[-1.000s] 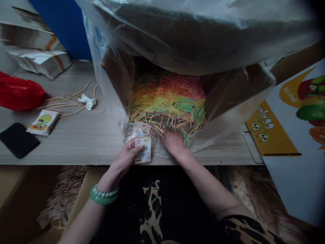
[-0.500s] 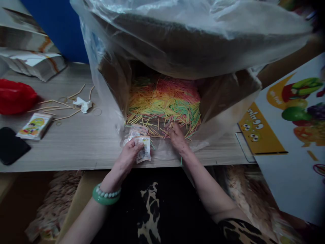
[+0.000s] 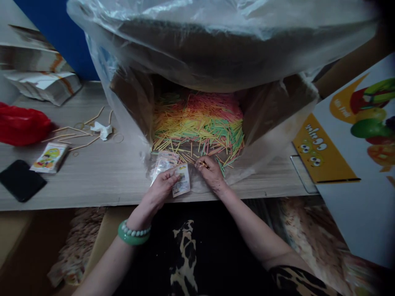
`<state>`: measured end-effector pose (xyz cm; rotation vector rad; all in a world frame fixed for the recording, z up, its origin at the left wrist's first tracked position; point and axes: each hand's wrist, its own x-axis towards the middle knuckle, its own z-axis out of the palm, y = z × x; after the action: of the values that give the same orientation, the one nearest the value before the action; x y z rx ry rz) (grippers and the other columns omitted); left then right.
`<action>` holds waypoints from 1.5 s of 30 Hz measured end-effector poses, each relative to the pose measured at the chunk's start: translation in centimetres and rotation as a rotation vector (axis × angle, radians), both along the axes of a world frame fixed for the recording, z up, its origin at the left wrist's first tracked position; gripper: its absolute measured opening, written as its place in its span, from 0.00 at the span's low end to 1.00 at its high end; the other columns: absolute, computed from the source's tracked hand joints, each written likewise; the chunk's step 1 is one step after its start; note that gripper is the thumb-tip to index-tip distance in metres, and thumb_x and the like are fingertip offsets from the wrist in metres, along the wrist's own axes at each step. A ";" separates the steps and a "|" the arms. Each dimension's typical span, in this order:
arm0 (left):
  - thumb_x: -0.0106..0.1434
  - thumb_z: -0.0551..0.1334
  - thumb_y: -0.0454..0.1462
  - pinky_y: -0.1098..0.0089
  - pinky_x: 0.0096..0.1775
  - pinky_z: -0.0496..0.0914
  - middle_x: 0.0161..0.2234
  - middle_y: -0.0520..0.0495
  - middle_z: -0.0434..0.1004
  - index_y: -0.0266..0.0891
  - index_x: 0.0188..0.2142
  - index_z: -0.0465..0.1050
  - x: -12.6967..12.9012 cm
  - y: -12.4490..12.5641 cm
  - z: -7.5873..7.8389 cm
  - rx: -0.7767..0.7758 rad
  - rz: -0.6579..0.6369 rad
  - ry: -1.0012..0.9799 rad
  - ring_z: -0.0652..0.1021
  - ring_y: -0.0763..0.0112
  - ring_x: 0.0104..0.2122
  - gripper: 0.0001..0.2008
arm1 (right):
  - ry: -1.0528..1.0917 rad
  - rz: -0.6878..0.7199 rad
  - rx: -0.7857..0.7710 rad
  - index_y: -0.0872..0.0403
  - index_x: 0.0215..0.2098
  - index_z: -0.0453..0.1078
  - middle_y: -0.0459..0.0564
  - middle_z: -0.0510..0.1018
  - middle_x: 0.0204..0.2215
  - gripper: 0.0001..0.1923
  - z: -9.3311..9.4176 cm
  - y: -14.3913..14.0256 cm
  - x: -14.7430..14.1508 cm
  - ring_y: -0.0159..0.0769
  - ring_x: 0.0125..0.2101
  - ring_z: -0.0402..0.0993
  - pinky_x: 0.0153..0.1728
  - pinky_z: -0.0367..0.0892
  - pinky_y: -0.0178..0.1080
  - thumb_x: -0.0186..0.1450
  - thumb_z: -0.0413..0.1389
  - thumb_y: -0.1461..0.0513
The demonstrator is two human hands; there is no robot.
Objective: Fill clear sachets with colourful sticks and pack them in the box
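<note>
Thin coloured sticks [image 3: 202,164] pinched in right hand [image 3: 210,172] at desk [image 3: 92,181] front edge; left hand [image 3: 160,190] grips small printed packet [image 3: 182,185] beside it. Risk: sticks slip, drop off the edge.

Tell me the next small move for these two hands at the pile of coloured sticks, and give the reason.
Probably bring the right hand across to the small packet and slip its pinched sticks in. The left hand holds that packet at the table edge, beside the stick pile, and the right hand is close to the packet.
</note>
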<state>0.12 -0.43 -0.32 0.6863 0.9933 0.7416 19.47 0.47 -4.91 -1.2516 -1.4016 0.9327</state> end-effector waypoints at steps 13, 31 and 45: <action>0.44 0.75 0.40 0.75 0.24 0.64 0.18 0.52 0.72 0.34 0.20 0.76 -0.2 0.6 0.6 0.171 0.143 0.217 0.68 0.79 0.20 0.13 | -0.316 0.109 0.080 0.50 0.45 0.69 0.49 0.77 0.33 0.11 -0.6 -0.5 -0.8 0.39 0.35 0.74 0.39 0.68 0.40 0.68 0.48 0.60; 0.50 0.74 0.39 0.69 0.35 0.74 0.34 0.47 0.81 0.36 0.37 0.75 0.0 1.7 0.4 -0.013 0.388 -0.070 0.79 0.67 0.32 0.17 | 0.275 0.066 -0.320 0.51 0.43 0.69 0.39 0.64 0.20 0.13 2.1 -0.5 -1.5 0.29 0.20 0.60 0.22 0.57 0.33 0.63 0.55 0.53; 0.40 0.75 0.31 0.70 0.39 0.68 0.38 0.48 0.80 0.43 0.41 0.79 -1.5 3.6 3.6 0.544 0.168 0.477 0.75 0.64 0.39 0.25 | -0.171 0.233 -0.179 0.52 0.24 0.65 0.43 0.67 0.21 0.11 4.4 0.9 -1.3 0.31 0.24 0.59 0.27 0.52 0.34 0.63 0.53 0.58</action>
<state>-1.39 3.21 3.32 1.3057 1.3059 1.0380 18.14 1.37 -0.47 -1.3456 -1.6538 1.1532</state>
